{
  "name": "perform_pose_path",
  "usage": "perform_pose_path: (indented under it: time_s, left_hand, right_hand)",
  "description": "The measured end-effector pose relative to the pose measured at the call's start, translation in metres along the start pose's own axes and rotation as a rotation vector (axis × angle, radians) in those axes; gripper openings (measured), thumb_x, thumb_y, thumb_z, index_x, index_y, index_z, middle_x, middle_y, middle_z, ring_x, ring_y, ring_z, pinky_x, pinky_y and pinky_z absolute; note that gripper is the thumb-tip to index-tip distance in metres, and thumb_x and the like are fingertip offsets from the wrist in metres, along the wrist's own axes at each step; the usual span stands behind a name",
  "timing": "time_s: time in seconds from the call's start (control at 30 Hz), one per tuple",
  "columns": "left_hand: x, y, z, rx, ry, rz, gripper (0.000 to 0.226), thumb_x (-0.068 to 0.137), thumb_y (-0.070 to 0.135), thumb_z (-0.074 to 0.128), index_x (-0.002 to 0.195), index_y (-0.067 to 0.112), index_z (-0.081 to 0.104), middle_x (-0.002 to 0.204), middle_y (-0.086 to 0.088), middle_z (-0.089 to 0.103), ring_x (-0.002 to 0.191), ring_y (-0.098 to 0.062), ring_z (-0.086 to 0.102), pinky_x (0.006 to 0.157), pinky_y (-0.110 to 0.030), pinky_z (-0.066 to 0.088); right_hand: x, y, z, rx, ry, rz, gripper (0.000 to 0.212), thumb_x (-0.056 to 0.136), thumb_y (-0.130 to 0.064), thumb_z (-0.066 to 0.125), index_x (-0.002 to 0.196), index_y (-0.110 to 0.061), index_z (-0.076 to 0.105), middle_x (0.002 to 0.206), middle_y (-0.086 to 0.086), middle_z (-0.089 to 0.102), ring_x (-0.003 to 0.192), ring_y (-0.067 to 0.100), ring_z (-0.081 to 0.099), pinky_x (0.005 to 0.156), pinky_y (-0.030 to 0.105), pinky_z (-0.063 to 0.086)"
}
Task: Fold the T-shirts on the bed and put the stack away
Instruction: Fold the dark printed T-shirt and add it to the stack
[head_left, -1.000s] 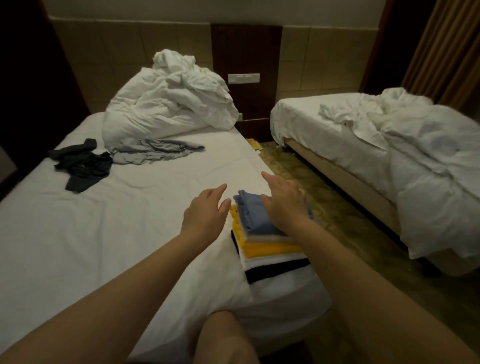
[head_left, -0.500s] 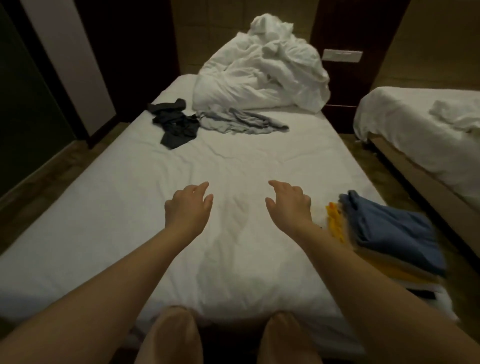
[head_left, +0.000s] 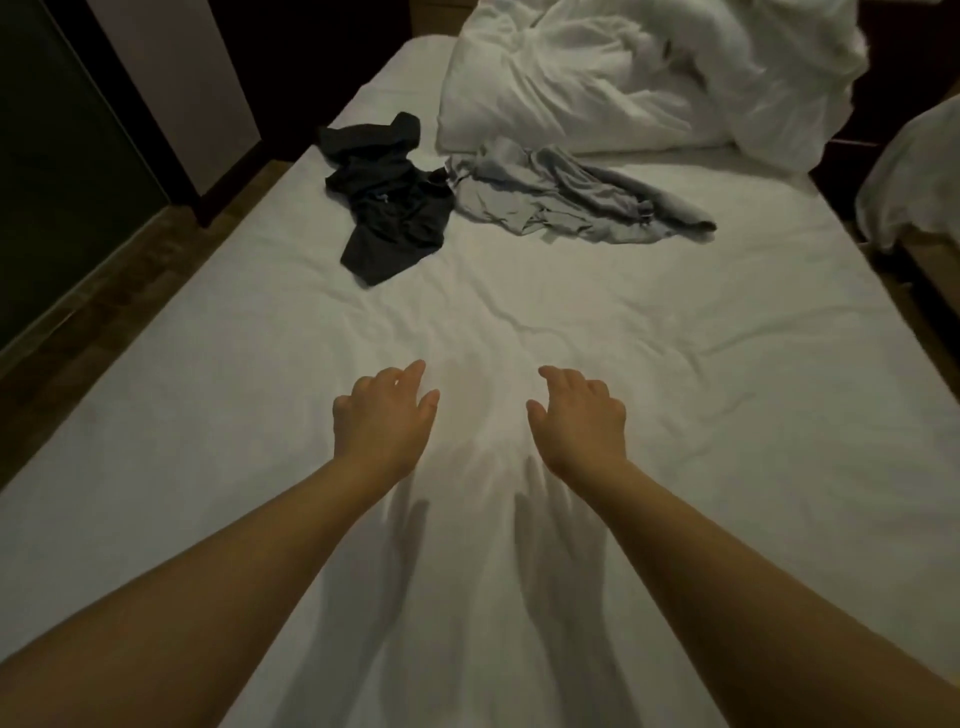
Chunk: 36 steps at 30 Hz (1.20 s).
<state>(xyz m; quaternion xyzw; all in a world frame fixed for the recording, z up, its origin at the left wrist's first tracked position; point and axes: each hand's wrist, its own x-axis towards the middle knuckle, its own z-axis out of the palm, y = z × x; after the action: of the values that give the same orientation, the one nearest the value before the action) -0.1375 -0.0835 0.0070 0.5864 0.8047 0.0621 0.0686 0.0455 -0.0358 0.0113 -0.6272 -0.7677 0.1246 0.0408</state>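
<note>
Matt white cotton-like sheet on the bed (head_left: 675, 364), lightly creased; a soft, crumpled black T-shirt (head_left: 389, 208), a thin, wrinkled grey T-shirt (head_left: 561, 200), a puffy white duvet (head_left: 623, 78), a wood-look floor (head_left: 104, 312).

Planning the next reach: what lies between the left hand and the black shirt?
In the head view, only bare, wrinkled sheet lies between the left hand and the black shirt.

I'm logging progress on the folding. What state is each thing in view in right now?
black T-shirt: crumpled, not folded.
grey T-shirt: crumpled, not folded, beside the black one.
white duvet: bunched in a heap.
left hand: open, holding nothing.
right hand: open, holding nothing.
</note>
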Motion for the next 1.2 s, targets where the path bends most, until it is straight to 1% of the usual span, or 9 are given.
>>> perform_pose_path:
  time_s: [0.33, 0.43, 0.53, 0.6, 0.77, 0.87, 0.97, 1.1, 1.2]
  left_hand:
    - [0.164, -0.029, 0.020, -0.049, 0.070, -0.061, 0.059, 0.097, 0.046, 0.034, 0.148, 0.020, 0.019, 0.144, -0.012, 0.037, 0.125, -0.033, 0.039, 0.097, -0.044, 0.034]
    - [0.221, -0.061, 0.046, -0.107, 0.082, -0.007, 0.067, 0.095, 0.043, 0.041, 0.150, 0.019, 0.011, 0.153, -0.015, 0.020, 0.137, -0.032, 0.026, 0.107, -0.044, 0.027]
    - [0.264, -0.086, 0.083, -0.377, 0.105, -0.068, 0.066, 0.094, 0.039, 0.048, 0.149, 0.028, 0.013, 0.156, -0.013, 0.011, 0.140, -0.029, 0.021, 0.111, -0.039, 0.024]
    - [0.280, -0.095, 0.114, -0.472, 0.258, -0.117, 0.061, 0.091, 0.044, 0.045, 0.147, 0.028, 0.024, 0.153, -0.015, 0.022, 0.136, -0.030, 0.030, 0.108, -0.039, 0.029]
    - [0.325, -0.101, 0.137, -0.298, 0.549, -0.231, 0.047, 0.091, 0.038, 0.039, 0.133, 0.019, 0.052, 0.127, -0.014, 0.053, 0.108, -0.036, 0.048, 0.086, -0.041, 0.040]
    - [0.332, -0.098, 0.133, -0.277, 0.505, -0.245, 0.033, 0.096, 0.027, 0.044, 0.125, 0.020, 0.059, 0.121, -0.012, 0.055, 0.104, -0.035, 0.046, 0.082, -0.039, 0.038]
    - [0.330, -0.101, 0.126, -0.304, 0.447, -0.259, 0.032, 0.099, 0.026, 0.039, 0.102, 0.005, 0.063, 0.107, -0.017, 0.061, 0.101, -0.034, 0.047, 0.079, -0.041, 0.037]
    - [0.313, -0.099, 0.116, -0.361, 0.419, -0.198, 0.041, 0.100, 0.030, 0.035, 0.089, -0.004, 0.055, 0.092, -0.029, 0.060, 0.088, -0.040, 0.053, 0.074, -0.044, 0.040]
    - [0.274, -0.089, 0.115, -0.398, 0.380, -0.173, 0.055, 0.095, 0.042, 0.025, 0.084, -0.001, 0.058, 0.084, -0.027, 0.062, 0.081, -0.041, 0.057, 0.071, -0.046, 0.044]
  right_hand:
    - [0.168, -0.034, 0.022, -0.002, -0.018, -0.014, 0.051, 0.099, -0.044, 0.031, 0.143, -0.019, 0.029, 0.145, 0.005, 0.037, 0.130, 0.028, 0.036, 0.103, 0.041, 0.030]
    - [0.198, -0.058, 0.068, 0.147, -0.057, -0.013, 0.063, 0.098, -0.050, 0.030, 0.150, -0.020, 0.011, 0.157, 0.004, 0.014, 0.144, 0.022, 0.014, 0.117, 0.039, 0.012]
    - [0.231, -0.074, 0.114, 0.162, -0.001, 0.019, 0.068, 0.096, -0.054, 0.026, 0.151, -0.021, 0.001, 0.159, 0.000, 0.002, 0.146, 0.017, -0.001, 0.116, 0.038, -0.006]
    - [0.258, -0.085, 0.136, 0.112, 0.097, 0.014, 0.068, 0.095, -0.055, 0.024, 0.151, -0.020, 0.004, 0.159, 0.001, 0.003, 0.146, 0.016, -0.001, 0.116, 0.038, -0.007]
    - [0.302, -0.106, 0.160, 0.078, 0.200, -0.036, 0.062, 0.096, -0.049, 0.025, 0.150, -0.022, 0.010, 0.159, 0.004, 0.006, 0.145, 0.020, 0.000, 0.114, 0.041, -0.011]
    - [0.303, -0.105, 0.160, 0.061, 0.180, -0.030, 0.062, 0.096, -0.050, 0.024, 0.150, -0.023, 0.009, 0.159, 0.003, 0.005, 0.145, 0.019, -0.001, 0.114, 0.040, -0.012]
    - [0.303, -0.105, 0.155, 0.079, 0.182, -0.027, 0.063, 0.096, -0.050, 0.025, 0.151, -0.022, 0.010, 0.159, 0.003, 0.007, 0.145, 0.019, 0.000, 0.114, 0.041, -0.010]
    - [0.290, -0.103, 0.142, 0.199, 0.106, -0.060, 0.068, 0.095, -0.055, 0.028, 0.151, -0.021, 0.009, 0.159, 0.000, 0.008, 0.145, 0.014, 0.001, 0.116, 0.037, -0.007]
    - [0.266, -0.102, 0.137, 0.364, -0.002, -0.098, 0.072, 0.094, -0.055, 0.033, 0.151, -0.020, 0.006, 0.158, -0.002, 0.010, 0.145, 0.012, 0.004, 0.117, 0.034, -0.003]
